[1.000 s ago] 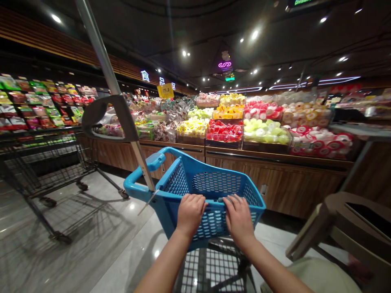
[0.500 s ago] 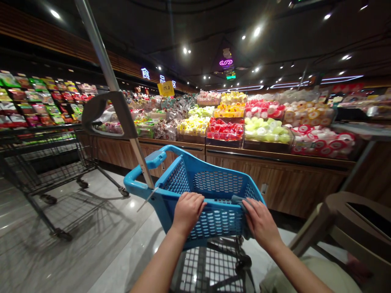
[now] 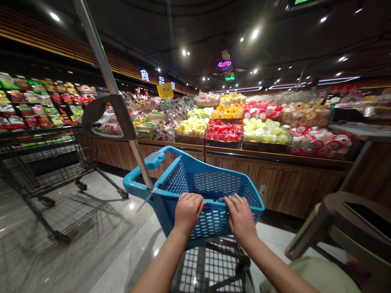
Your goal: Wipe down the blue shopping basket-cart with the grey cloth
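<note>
A blue plastic shopping cart basket (image 3: 214,169) with slotted walls stands in front of me. My left hand (image 3: 187,212) is closed over its near rim, fingers curled to the inside. Farther right on the same rim, my right hand (image 3: 242,217) presses down with its fingers bent over a grey-blue cloth (image 3: 221,200). Most of the cloth is hidden under that hand; only a small edge shows at the fingertips. To the left, a grey pole (image 3: 102,53) with a dark grey handle piece (image 3: 122,118) rises beside the cart's blue push handle (image 3: 131,179).
A wooden display counter (image 3: 232,171) with trays of wrapped sweets (image 3: 224,130) runs behind the cart. At left stands a black wire trolley (image 3: 55,162). A brown stool (image 3: 332,203) with a dark phone-like slab (image 3: 366,215) on it is at right. Snack shelves (image 3: 36,97) line the left wall.
My right hand has slid left along the rim with the cloth, away from the basket's right corner. My left hand has stayed on the rim.
</note>
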{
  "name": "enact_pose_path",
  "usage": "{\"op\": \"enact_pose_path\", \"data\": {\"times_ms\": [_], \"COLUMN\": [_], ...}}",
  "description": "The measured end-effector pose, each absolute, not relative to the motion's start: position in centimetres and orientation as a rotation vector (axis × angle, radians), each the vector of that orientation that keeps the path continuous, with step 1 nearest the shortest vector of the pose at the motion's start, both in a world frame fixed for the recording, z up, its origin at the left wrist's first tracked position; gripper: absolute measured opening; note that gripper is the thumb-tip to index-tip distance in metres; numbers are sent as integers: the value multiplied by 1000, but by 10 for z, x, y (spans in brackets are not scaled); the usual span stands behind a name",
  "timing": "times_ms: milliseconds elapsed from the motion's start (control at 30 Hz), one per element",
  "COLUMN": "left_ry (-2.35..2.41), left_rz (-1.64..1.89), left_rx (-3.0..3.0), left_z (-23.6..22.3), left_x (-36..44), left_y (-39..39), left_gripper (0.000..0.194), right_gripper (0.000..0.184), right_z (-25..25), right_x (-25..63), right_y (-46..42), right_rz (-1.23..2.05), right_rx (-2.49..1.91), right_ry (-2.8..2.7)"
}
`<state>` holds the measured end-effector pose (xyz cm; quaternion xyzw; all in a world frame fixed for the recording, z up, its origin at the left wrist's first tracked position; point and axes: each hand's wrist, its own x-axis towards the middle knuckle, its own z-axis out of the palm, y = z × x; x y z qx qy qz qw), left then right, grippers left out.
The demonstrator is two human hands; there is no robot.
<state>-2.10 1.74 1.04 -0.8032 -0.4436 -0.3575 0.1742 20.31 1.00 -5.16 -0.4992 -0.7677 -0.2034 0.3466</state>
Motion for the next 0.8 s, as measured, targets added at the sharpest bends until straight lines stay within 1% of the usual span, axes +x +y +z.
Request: {"op": "enact_pose_path", "data": {"times_ms": [100, 200, 367, 633, 800], "left_ry": [-1259, -1238, -1200, -1229, -1215], "left_rz": [-1014, -1000, -985, -985, -1046], "left_rx": [-2275, -2292, -2308, -2329, -2270], "left_z": [12, 13, 15, 15, 10], "left_x": [-22, -26, -32, -30, -22], "left_y": [17, 17, 18, 15, 14], "left_gripper": [17, 17, 17, 15, 18], "right_gripper": [52, 53, 51, 47, 47], "right_z": [-46, -43, -46, -73, -80], "right_x": [183, 186, 217, 286, 294], "right_y": [11, 12, 12, 9, 10], "right_rz": [-510, -526, -564, -611, -603], "right_rx": [-1289, -1248, -1145, -1227, -1256], "right_ry": [-1999, -2067, -2186, -2073, -1992]}}
